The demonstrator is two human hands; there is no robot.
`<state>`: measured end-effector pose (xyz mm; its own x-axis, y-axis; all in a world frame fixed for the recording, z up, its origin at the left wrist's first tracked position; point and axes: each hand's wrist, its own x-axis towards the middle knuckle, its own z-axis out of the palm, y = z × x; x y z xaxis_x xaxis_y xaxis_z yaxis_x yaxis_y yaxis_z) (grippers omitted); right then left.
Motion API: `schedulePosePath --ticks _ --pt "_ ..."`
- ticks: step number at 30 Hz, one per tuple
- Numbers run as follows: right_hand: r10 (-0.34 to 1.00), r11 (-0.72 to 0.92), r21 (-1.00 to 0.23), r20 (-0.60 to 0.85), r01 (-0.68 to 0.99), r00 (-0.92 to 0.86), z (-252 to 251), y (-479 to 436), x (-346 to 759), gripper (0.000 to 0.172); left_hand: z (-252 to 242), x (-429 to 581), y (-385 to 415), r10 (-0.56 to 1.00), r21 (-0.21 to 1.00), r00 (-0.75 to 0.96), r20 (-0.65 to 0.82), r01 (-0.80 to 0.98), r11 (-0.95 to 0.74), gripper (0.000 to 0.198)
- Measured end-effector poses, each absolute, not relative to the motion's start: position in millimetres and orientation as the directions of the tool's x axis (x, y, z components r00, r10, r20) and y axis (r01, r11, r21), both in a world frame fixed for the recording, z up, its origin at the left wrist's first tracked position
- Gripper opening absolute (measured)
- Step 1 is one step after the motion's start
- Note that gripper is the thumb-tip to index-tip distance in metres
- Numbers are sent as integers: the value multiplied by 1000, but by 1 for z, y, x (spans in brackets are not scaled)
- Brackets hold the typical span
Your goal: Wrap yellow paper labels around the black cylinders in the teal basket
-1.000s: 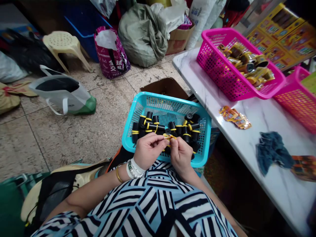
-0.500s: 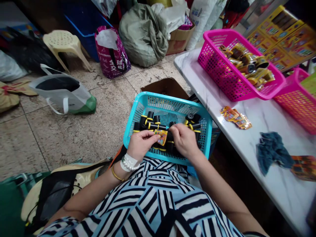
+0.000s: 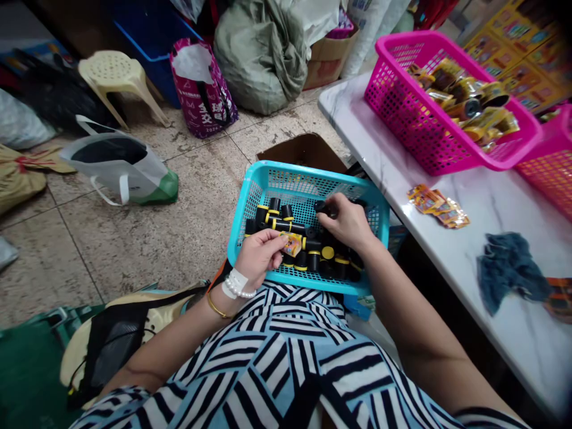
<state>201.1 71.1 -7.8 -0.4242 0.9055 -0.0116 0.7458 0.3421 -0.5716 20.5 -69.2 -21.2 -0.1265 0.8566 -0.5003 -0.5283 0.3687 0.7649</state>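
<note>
A turquoise basket (image 3: 250, 205) rests on my lap and holds several black cylinders with yellow bands (image 3: 279, 223). My left hand (image 3: 259, 253) is closed in a pinch on a small orange and yellow printed label (image 3: 292, 243) at the basket's near side. My right hand (image 3: 346, 223) has reached to the far right part of the basket, and its fingers are closed on a black cylinder (image 3: 322, 208) among the others.
A white marble table (image 3: 447, 250) stands on my right with pink baskets (image 3: 402, 119) of wrapped pieces, a small pile of printed labels (image 3: 438, 205) and a blue rag (image 3: 509, 274). On the tiled floor are bags, a cardboard box (image 3: 304, 152) and a plastic stool (image 3: 116, 77).
My hands, together at the basket's near edge a second ago, have parted. The left kept the label. The right moved forward and right onto a cylinder.
</note>
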Motion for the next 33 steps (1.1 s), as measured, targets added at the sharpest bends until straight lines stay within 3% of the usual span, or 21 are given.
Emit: schedulePosePath --ticks 3,5,8,13,18,24,30,33 --pt "907 84 -911 -98 404 -409 6 51 210 32 -22 20 -65 808 654 -30 -588 -605 454 25" --pt "872 -79 -975 -168 207 -459 14 32 213 36 -20 21 -63 788 590 24 -615 -649 480 24" --pt "825 -162 -980 -197 112 -530 21 5 214 37 -17 23 -59 789 490 139 -599 -715 498 20" --pt "864 -97 -973 -186 207 -468 19 -13 212 32 -19 27 -59 772 320 253 -583 -802 504 15" --pt "914 116 -924 -43 363 -403 19 -13 212 33 -22 28 -59 748 251 258 -611 -833 493 5" --pt "869 146 -928 -45 342 -493 22 -13 211 42 -23 28 -57 753 242 289 -591 -827 507 7" --pt "799 154 -851 -192 502 -570 24 -3 215 40 -26 30 -59 767 282 281 -577 -813 510 9" --pt "803 218 -812 -165 541 -573 24 -1 215 39 -26 30 -59 777 296 283 -563 -808 509 12"
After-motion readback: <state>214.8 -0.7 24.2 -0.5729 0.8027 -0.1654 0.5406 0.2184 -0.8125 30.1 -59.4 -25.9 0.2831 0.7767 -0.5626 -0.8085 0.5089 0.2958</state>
